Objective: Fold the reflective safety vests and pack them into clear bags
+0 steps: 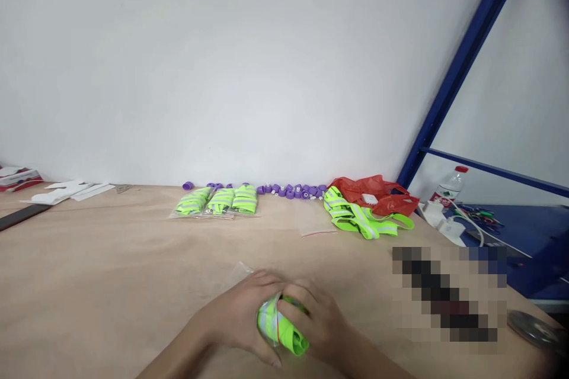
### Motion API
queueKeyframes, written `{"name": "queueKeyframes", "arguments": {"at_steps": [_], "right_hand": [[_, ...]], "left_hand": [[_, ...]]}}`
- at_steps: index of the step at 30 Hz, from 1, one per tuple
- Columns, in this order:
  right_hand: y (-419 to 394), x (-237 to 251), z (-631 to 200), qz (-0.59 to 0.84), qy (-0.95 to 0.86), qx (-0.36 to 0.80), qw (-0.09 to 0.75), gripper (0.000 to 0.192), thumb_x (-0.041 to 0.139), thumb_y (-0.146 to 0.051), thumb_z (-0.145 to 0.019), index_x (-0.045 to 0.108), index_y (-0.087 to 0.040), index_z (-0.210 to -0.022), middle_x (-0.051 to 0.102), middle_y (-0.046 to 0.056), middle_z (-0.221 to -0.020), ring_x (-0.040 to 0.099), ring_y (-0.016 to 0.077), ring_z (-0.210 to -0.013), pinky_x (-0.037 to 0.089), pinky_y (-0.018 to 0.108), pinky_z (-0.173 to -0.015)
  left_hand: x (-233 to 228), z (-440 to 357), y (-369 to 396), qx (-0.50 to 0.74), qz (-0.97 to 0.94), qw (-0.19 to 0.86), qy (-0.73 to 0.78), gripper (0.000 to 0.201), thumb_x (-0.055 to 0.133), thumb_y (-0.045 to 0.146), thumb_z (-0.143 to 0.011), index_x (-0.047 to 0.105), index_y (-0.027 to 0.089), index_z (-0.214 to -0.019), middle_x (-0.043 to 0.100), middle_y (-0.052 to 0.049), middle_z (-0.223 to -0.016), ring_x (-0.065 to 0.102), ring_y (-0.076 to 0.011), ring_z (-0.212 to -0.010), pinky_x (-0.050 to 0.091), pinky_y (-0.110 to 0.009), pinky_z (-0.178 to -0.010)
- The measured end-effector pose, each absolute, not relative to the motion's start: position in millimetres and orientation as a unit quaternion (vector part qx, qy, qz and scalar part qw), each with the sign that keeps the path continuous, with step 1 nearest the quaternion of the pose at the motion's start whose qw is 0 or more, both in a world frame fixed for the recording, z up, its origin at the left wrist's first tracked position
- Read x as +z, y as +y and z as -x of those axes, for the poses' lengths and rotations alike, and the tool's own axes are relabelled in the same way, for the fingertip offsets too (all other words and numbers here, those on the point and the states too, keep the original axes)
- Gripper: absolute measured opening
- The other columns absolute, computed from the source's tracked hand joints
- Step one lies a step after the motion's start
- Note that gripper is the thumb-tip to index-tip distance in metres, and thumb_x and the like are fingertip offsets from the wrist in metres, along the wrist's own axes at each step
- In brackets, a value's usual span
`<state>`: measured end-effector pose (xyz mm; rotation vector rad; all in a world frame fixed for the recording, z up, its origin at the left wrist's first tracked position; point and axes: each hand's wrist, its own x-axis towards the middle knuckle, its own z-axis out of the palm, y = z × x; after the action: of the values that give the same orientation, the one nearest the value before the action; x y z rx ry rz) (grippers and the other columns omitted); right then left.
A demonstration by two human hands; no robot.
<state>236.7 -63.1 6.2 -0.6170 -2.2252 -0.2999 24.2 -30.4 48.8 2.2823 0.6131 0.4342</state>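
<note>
Close to me, a rolled neon-yellow reflective strap (291, 336) is partly inside a clear zip bag (269, 321) with a red seal line. My left hand (242, 314) wraps round the bag from the left, its thumb below. From the right, my right hand (317, 320) curls its fingers over the rolled strap at the bag's mouth. The strap's near end sticks out of the bag. A clear corner of plastic (240, 271) shows beyond my left hand.
Three bagged reflective straps (220, 201) lie by the wall, near several purple caps (291, 191). Right of them are a flat clear bag (315, 219), a loose reflective strap (364, 222) and a red plastic bag (377, 189). A bottle (450, 186) stands near a blue frame (457, 65).
</note>
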Motion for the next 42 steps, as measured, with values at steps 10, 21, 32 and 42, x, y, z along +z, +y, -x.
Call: {"name": "queueKeyframes", "arguments": {"at_steps": [10,21,32,42], "right_hand": [[-56.9,-12.5,-241.3,0.460,-0.822,0.028,0.334,0.044,0.071,-0.039,-0.076,0.052,-0.021,-0.112,0.064,0.006,-0.096,0.065,0.0237,-0.079,0.050,0.030,-0.061],[-56.7,7.4,-245.1,0.392,-0.760,0.271,0.443,0.036,0.070,-0.022,-0.076,0.058,-0.023,-0.111,0.065,0.005,-0.100,0.063,0.0185,-0.090,0.052,0.029,-0.078],[-54.9,18.5,-243.3,0.426,-0.690,0.405,0.423,0.035,0.073,-0.024,-0.072,0.070,-0.021,-0.107,0.074,0.003,-0.101,0.066,0.0210,-0.094,0.053,0.033,-0.084],[-43.8,6.6,-248.5,0.433,-0.564,0.504,0.491,0.040,0.078,-0.029,-0.070,0.059,-0.020,-0.103,0.069,0.003,-0.098,0.066,0.0198,-0.093,0.052,0.031,-0.078]], "left_hand": [[37.4,-15.4,-24.2,0.151,-0.846,0.384,0.339,0.108,0.087,0.042,-0.059,0.036,0.024,-0.153,0.045,-0.013,-0.153,0.047,-0.0363,-0.134,0.036,-0.046,-0.114],[65.9,-18.2,-29.2,0.183,-0.802,0.507,0.259,0.050,0.079,0.038,-0.073,0.069,0.018,-0.117,0.072,0.001,-0.108,0.064,-0.0257,-0.098,0.049,-0.028,-0.085],[34.2,-35.9,-39.1,0.228,-0.500,0.769,0.325,0.064,0.068,0.063,-0.079,0.065,0.014,-0.120,0.073,-0.012,-0.106,0.068,-0.0266,-0.097,0.052,-0.036,-0.086],[48.5,-28.2,-34.4,0.222,-0.579,0.732,0.284,0.045,0.074,0.033,-0.079,0.066,0.017,-0.121,0.072,-0.002,-0.110,0.067,-0.0238,-0.100,0.050,-0.029,-0.080]]}}
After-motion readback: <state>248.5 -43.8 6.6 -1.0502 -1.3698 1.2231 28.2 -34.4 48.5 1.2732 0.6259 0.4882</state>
